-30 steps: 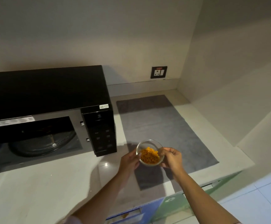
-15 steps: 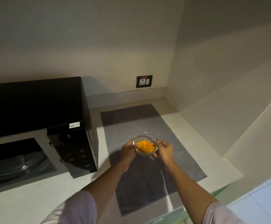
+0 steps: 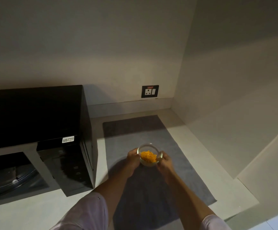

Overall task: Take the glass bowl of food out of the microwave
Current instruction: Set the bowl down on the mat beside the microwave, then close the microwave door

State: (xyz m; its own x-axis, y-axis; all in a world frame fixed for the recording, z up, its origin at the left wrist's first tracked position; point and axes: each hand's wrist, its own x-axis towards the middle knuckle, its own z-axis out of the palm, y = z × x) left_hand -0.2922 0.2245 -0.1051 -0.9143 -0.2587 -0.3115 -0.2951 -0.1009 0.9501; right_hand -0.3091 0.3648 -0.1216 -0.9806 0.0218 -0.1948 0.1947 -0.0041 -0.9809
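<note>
A small glass bowl holding orange shredded food is over the middle of a grey mat, to the right of the microwave. My left hand grips its left side and my right hand grips its right side. Whether the bowl rests on the mat or hovers just above it I cannot tell. The black microwave stands at the left with its cavity open, and the glass turntable inside carries nothing.
The microwave's control panel faces front beside the cavity. A wall socket sits above the counter's back edge. A wall closes off the counter on the right, and its front edge drops to a tiled floor.
Both hands have carried the bowl away from the counter's front edge, further back over the mat. The camera has swung right, so the microwave sits further left.
</note>
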